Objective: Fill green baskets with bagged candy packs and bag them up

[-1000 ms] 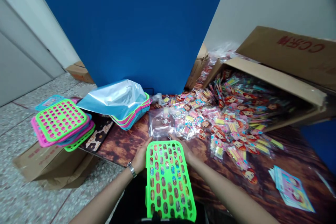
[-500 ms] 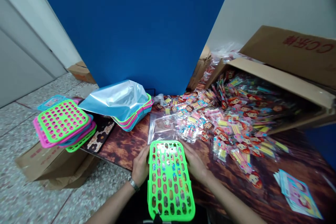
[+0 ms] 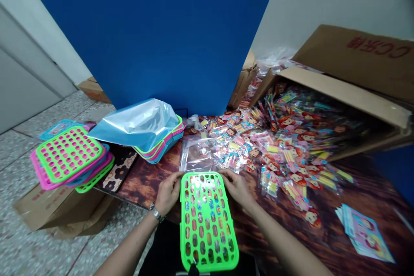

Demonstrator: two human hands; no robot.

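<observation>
A bright green plastic grid tray with oval holes stands tilted in front of me, its far end resting near the wooden table's edge. My left hand grips its upper left rim, and a metal watch sits on that wrist. My right hand holds the upper right rim. Colourful packets show through the holes. Just beyond the tray lies a clear plastic bag.
A heap of cartoon-printed packets spills from an open cardboard box at the right. Stacked pink, green and blue trays sit at the left, more under a blue bag. Printed cards lie at the right. A blue panel stands behind.
Both hands have slid up the green tray's sides to its far corners. The tray itself has barely shifted, and the view has tipped slightly.
</observation>
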